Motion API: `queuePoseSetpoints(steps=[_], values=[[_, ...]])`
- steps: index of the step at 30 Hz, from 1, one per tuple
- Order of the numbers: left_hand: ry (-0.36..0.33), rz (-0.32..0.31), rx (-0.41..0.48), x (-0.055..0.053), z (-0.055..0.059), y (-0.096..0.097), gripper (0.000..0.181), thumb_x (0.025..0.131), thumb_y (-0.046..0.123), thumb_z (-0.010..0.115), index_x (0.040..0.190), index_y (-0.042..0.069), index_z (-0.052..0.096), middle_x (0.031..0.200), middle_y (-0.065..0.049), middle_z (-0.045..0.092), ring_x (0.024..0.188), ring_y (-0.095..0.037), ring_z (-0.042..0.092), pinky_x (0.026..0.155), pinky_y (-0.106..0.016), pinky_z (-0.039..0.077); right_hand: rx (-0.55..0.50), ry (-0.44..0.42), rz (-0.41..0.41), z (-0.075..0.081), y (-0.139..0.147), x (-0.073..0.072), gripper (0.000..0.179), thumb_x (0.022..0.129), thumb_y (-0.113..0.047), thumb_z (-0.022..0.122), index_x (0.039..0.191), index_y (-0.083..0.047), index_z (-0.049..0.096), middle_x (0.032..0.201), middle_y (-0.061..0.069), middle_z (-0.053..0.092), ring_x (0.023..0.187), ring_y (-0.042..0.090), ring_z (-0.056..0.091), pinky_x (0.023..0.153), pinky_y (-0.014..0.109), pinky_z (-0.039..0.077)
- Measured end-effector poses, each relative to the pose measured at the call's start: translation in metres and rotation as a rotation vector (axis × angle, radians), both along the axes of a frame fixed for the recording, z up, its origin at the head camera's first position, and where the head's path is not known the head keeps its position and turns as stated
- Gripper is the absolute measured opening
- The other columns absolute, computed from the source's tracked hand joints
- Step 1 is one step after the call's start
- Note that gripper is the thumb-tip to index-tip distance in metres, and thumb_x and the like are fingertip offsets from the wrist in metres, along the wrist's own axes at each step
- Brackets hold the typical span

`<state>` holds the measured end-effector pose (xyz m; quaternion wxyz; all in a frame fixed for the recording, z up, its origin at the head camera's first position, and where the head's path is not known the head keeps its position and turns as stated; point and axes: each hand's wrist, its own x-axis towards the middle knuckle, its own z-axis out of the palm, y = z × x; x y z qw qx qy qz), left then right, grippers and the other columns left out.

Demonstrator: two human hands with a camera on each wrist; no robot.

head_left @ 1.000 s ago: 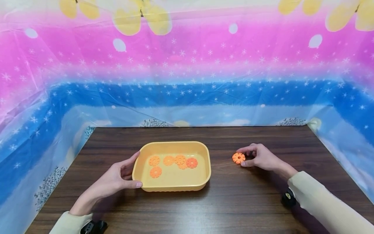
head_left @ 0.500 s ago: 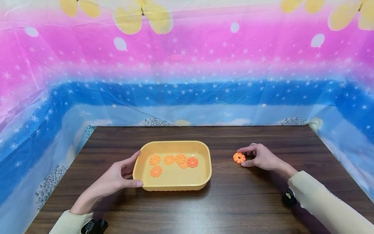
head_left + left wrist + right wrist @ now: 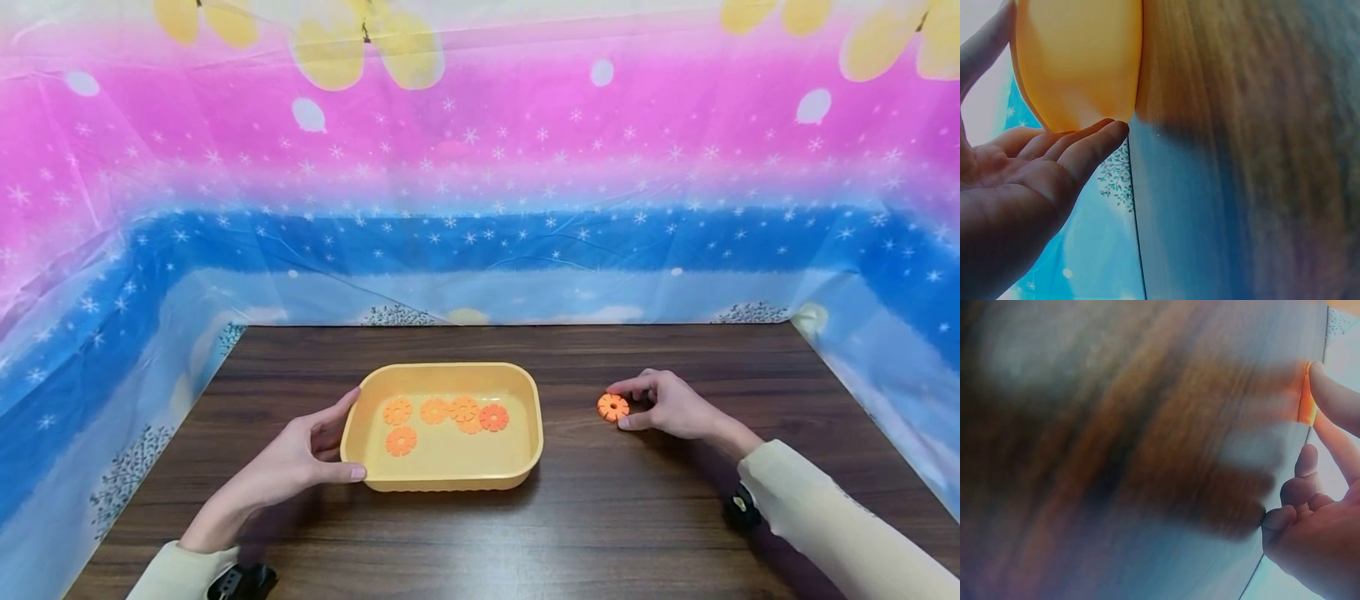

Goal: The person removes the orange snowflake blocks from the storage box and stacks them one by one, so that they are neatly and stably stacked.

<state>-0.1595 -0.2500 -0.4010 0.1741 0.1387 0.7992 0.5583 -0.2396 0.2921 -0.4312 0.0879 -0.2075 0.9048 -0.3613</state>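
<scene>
No visible shift since earlier frame. Left hand point(image 3: 303, 454) grips one end of yellow tray point(image 3: 453, 462), likely steadying it; right hand point(image 3: 671, 405) pinches orange disc point(image 3: 606, 408) by its rim.

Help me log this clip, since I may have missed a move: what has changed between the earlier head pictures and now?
Nothing has visibly moved, and nothing was taken hold of or let go. As before, the left hand holds the yellow tray at its left end, six discs lie inside, and the right hand pinches the orange disc outside it.
</scene>
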Motion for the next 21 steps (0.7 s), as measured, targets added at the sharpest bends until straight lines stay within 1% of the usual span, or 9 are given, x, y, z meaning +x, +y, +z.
queuePoseSetpoints(steps=[6,11,15,18,21], values=[[0.002,-0.005,0.001,0.0,0.0,0.0,0.107,0.087,0.013,0.086,0.168,0.009,0.016,0.168,-0.026,0.023,0.145,-0.043,0.041,0.105,-0.035,0.052,-0.003,0.005,0.004,-0.001,0.002,0.0,0.051,0.086,-0.019,0.087,0.133,-0.007,0.072,0.098,0.008,0.056,0.085,0.024,0.04,0.069,0.034,0.032],[0.01,-0.012,-0.001,0.0,0.0,0.0,0.107,0.087,0.013,0.086,0.168,0.008,0.016,0.168,-0.026,0.023,0.146,-0.043,0.041,0.106,-0.035,0.052,-0.006,0.006,-0.007,0.001,0.004,0.0,0.05,0.085,-0.019,0.088,0.132,-0.008,0.073,0.099,0.009,0.057,0.087,0.025,0.042,0.07,0.034,0.033],[0.015,-0.016,-0.002,0.0,0.0,0.0,0.107,0.087,0.012,0.086,0.168,0.008,0.016,0.168,-0.026,0.024,0.145,-0.043,0.042,0.105,-0.034,0.052,-0.008,0.019,-0.011,0.006,0.005,0.002,0.05,0.083,-0.018,0.089,0.13,-0.01,0.074,0.103,0.01,0.06,0.09,0.027,0.046,0.07,0.033,0.036],[0.016,-0.014,-0.004,0.0,0.0,-0.001,0.107,0.087,0.012,0.086,0.168,0.008,0.016,0.167,-0.027,0.025,0.144,-0.044,0.043,0.104,-0.034,0.053,-0.009,0.031,-0.005,0.014,0.003,0.003,0.05,0.084,-0.015,0.088,0.131,-0.009,0.073,0.104,0.012,0.061,0.083,0.025,0.046,0.066,0.032,0.037],[0.02,-0.01,-0.011,-0.001,0.0,0.0,0.107,0.086,0.013,0.086,0.167,0.008,0.017,0.167,-0.027,0.025,0.144,-0.044,0.043,0.103,-0.034,0.054,-0.018,0.049,-0.001,0.024,-0.002,0.004,0.05,0.084,-0.012,0.087,0.132,-0.008,0.072,0.103,0.013,0.061,0.074,0.023,0.043,0.061,0.03,0.035]])
